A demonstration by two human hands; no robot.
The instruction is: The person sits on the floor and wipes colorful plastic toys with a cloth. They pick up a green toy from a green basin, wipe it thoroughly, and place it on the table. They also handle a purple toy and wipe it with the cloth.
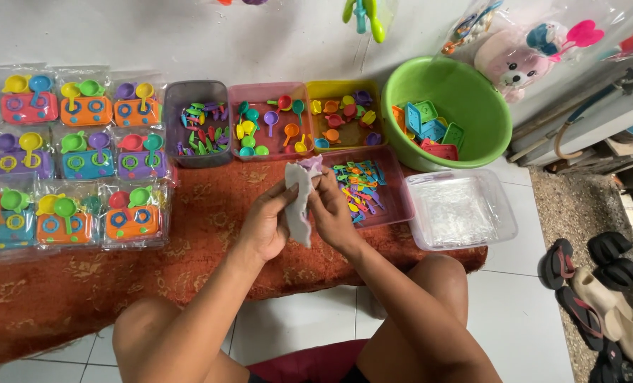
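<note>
My left hand [265, 221] and my right hand [333, 213] both grip a clear plastic bag [299, 206] over the orange patterned mat [82, 284]. A purple toy piece [311, 166] sticks out of the bag's top. Just beyond my hands lies a pink tray of small colourful utensils [367, 186]. Behind it stand a purple bin of small pieces [197, 124], a pink bin of toy pans and spoons [271, 122] and a yellow bin of toy pots [343, 116].
Packed toy stove sets in bags [75, 159] lie in rows at the left. A green basin [450, 112] holds toy stoves. A clear box of empty bags [461, 210] sits at right. Sandals [593, 284] lie on the floor.
</note>
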